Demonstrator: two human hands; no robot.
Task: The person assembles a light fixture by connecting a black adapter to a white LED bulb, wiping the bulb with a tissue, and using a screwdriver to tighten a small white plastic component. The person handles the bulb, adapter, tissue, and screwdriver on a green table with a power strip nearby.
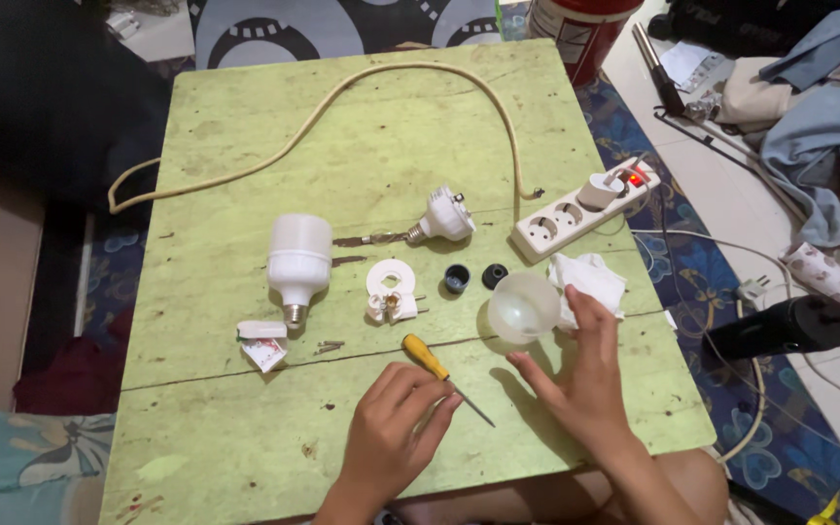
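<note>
My left hand (393, 428) rests on the green table (245, 428) with its fingers curled over the shaft of a yellow-handled screwdriver (427, 359). My right hand (580, 374) lies open beside it, fingers apart, the tips touching a translucent bulb dome (522, 306) and a crumpled white tissue (590, 277). Ahead of my hands lie a white lamp socket piece (391, 292), two small black caps (471, 277), a large white bulb (298, 261) on its side and a smaller bulb base (444, 219).
A white power strip (576, 216) with a plugged adapter and a lit red switch sits at the table's right edge. A cream cable (342, 92) loops across the far half. Small screws (328, 346) and a little white box (262, 332) lie near the left. Clothes and cables crowd the floor at right.
</note>
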